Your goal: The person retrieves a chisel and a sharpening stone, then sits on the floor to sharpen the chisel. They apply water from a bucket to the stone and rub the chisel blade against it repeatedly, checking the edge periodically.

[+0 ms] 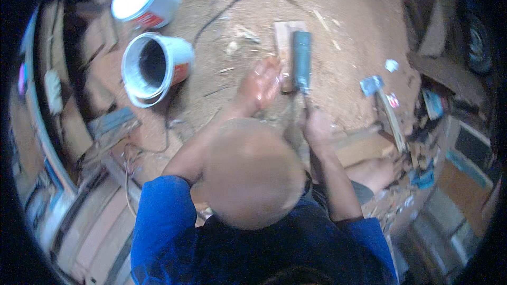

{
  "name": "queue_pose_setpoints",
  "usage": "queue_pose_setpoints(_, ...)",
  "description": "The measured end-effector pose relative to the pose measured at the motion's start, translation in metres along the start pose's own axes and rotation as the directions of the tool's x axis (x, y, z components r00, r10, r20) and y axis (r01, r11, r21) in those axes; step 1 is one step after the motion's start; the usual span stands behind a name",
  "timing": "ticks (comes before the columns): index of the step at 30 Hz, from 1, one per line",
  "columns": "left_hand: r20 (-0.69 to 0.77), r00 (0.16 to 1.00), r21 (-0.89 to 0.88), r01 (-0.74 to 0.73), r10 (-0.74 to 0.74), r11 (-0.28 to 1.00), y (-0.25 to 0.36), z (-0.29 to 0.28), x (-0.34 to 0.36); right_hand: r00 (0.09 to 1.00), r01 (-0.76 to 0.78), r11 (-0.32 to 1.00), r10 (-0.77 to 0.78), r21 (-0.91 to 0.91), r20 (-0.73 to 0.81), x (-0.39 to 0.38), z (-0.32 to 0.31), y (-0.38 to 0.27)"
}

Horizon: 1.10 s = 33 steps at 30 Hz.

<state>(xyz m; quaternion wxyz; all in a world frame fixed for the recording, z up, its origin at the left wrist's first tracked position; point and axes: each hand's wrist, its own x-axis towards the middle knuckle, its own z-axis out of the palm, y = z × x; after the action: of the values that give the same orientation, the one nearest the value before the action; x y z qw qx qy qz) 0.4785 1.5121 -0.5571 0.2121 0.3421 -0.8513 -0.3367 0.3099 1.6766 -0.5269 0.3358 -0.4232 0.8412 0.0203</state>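
Observation:
Beside a pale wooden piece (283, 31) on the dusty floor, my left hand (261, 85) has its fingers stretched out and holds nothing that I can see. My right hand (318, 125), blurred, is closed round the near end of a long teal tool (301, 55) with a narrow metallic neck. That tool's teal body lies along the right side of the wood, partly over it; its exact kind cannot be made out.
To the left stand an open white bucket (182, 62), dark inside, and a second white bucket (169, 8). A black cable (227, 13) crosses the floor. On the right lies a wooden-handled tool (392, 119) with a blue-grey head. Stacked boards (100, 216) line the left.

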Motion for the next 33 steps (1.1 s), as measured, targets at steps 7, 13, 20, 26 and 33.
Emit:
queue_pose_setpoints(7,-0.292,0.664,0.219,0.747,-0.688,0.628,-0.19,-0.236,-0.031,0.992,0.064,0.995,-0.055,0.071,-0.111,0.011,0.011,-0.003)
queue_pose_setpoints(13,0.333,0.321,-0.016,0.942,-0.887,0.335,-0.261,-0.217,-0.027,0.999,0.0,0.999,0.002,0.049,-0.052,0.017,0.005,0.004)
queue_pose_setpoints(20,0.016,0.655,-0.622,0.598,-0.755,0.505,-0.061,-0.213,0.034,0.996,0.052,0.984,-0.038,0.169,-0.085,0.015,0.014,0.006)
queue_pose_setpoints(26,0.426,0.845,-0.754,0.529,-0.323,0.388,0.005,-0.045,0.107,0.991,0.052,0.985,-0.032,0.162,-0.128,0.026,0.036,0.016)
queue_pose_setpoints(33,0.38,0.875,-0.75,0.481,-0.3,0.454,-0.018,0.05,0.135,0.989,0.07,0.979,-0.043,0.192,-0.14,0.016,0.017,0.014)
